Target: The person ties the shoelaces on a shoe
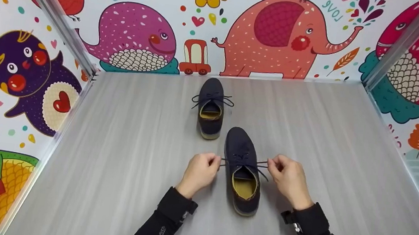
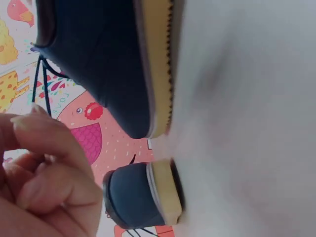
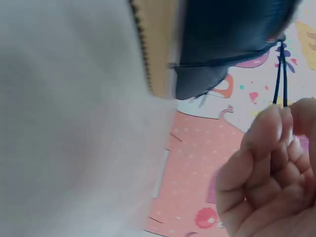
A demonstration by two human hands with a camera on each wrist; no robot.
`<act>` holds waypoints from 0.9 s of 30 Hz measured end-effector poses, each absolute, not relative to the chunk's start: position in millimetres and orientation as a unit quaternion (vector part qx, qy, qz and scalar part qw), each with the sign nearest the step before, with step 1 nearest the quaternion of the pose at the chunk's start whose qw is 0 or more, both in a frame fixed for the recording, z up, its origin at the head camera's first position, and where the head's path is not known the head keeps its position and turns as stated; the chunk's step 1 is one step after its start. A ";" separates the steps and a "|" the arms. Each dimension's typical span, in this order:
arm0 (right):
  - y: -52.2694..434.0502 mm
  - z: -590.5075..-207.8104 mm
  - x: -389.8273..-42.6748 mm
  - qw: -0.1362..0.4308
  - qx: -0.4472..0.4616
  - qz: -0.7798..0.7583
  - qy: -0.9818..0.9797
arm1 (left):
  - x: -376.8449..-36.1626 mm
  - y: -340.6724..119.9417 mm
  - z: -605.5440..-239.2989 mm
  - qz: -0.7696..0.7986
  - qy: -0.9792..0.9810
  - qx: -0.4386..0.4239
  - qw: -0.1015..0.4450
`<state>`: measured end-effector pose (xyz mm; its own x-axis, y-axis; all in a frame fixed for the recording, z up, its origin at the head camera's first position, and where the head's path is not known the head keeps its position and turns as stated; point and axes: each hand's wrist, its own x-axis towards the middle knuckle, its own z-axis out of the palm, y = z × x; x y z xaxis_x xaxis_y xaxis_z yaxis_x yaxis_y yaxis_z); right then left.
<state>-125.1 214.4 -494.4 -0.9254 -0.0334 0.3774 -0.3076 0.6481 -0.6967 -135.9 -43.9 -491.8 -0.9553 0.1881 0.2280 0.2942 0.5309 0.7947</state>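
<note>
Navy near shoe (image 1: pixel 242 171) sits toward the tabletop's (image 1: pixel 120 155) front edge, its lace ends (image 1: pixel 263 164) pinched taut in the curled fingers of left hand (image 1: pixel 199 171) and right hand (image 1: pixel 289 177), so uneven pulling might slip one end free.

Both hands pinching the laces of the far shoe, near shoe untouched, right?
No. The head view shows the left hand and right hand pinching the laces of the near shoe; the far shoe is the one untouched.
</note>
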 end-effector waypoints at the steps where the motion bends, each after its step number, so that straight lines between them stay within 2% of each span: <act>1: 214.1 -497.1 -126.5 0.172 0.086 0.401 -0.896 | -134.0 -44.4 -492.8 -0.464 -0.873 -0.138 0.056; 7: 215.5 -502.5 -131.1 0.168 0.055 0.411 -0.894 | -131.0 -45.9 -492.1 -0.475 -0.870 -0.132 0.022; 11: 218.8 -495.2 -131.1 0.077 0.050 0.472 -0.877 | -135.1 -48.4 -487.9 -0.479 -0.869 -0.127 -0.016; 14: 218.2 -490.1 -131.3 -0.002 0.061 0.492 -0.868 | -139.0 -49.2 -485.7 -0.472 -0.871 -0.131 -0.019; 16: 216.9 -488.4 -131.4 -0.024 0.075 0.492 -0.867 | -141.1 -48.9 -485.5 -0.468 -0.872 -0.139 -0.010; 19: 216.7 -487.9 -131.4 0.004 0.104 0.475 -0.874 | -142.2 -49.0 -486.2 -0.463 -0.873 -0.151 0.011; 24: 221.6 -493.0 -133.5 0.132 0.132 0.399 -0.898 | -138.2 -51.9 -490.8 -0.448 -0.877 -0.162 0.063; 27: 224.3 -498.0 -134.9 0.183 0.135 0.368 -0.902 | -133.5 -53.8 -494.7 -0.444 -0.877 -0.167 0.077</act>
